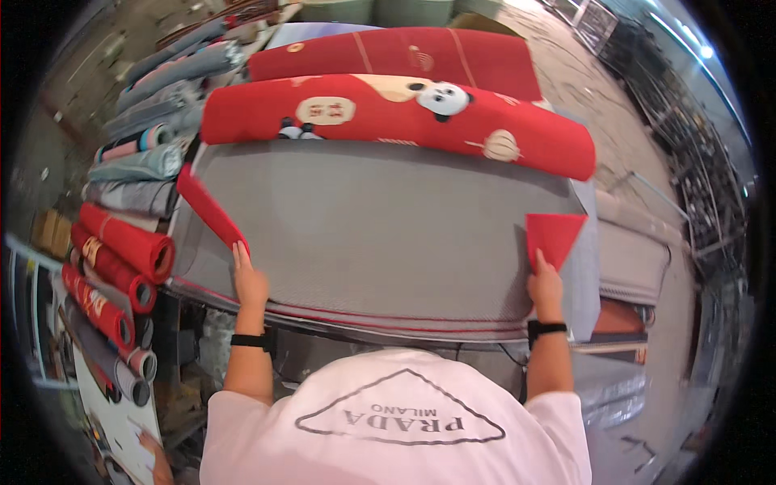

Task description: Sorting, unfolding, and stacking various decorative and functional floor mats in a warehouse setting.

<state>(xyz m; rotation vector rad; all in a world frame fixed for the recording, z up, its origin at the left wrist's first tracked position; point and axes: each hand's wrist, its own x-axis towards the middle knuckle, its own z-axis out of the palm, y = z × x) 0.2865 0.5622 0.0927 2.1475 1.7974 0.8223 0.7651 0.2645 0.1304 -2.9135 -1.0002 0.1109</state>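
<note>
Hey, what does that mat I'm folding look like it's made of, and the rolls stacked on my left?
The mat: grey underside looks like matte rubbery mesh backing, going by its fine grid texture; the turned-up red corners suggest a short-pile printed face. The rolls look like similar carpet or mat, red and grey, with layered spiral ends. Exact fibre can't be told.

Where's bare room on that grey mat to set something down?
The middle of the grey mat is bare, between the left hand and right hand, below the red panda roll. Crowded: rolled mats stacked at left.
</note>
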